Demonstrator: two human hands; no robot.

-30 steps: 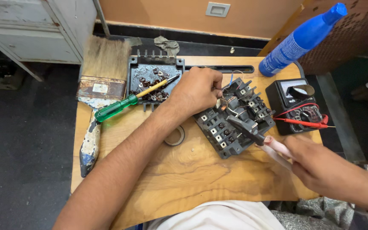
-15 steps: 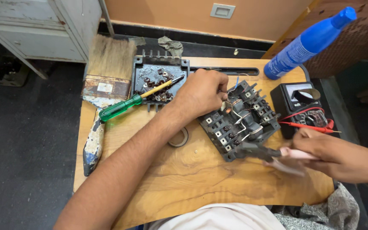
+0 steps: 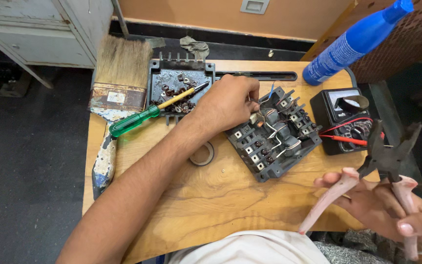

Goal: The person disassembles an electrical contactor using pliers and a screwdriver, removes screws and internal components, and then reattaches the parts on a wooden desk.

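Note:
A dark grey electrical contactor block (image 3: 274, 134) with coils and wires lies on the wooden table (image 3: 211, 195). My left hand (image 3: 228, 102) rests on its upper left corner, fingers pinching a small part or wire there. My right hand (image 3: 391, 210) is at the lower right, off the block, gripping pliers (image 3: 389, 156) with pale pink handles; their black jaws stand apart and point up. A green-handled screwdriver (image 3: 145, 113) lies to the left, its tip in a black tray (image 3: 179, 85) of screws and small parts.
A wide paintbrush (image 3: 118, 83) lies at the table's left. A black multimeter (image 3: 345, 120) with red leads sits right of the block, a blue spray bottle (image 3: 355, 41) behind it. A tape ring (image 3: 202, 154) lies near my forearm. A grey cabinet (image 3: 45, 29) stands at upper left.
My right hand has pulled the pliers away from the block, down and to the right, and turned their jaws upward. My left hand stays on the block's upper corner.

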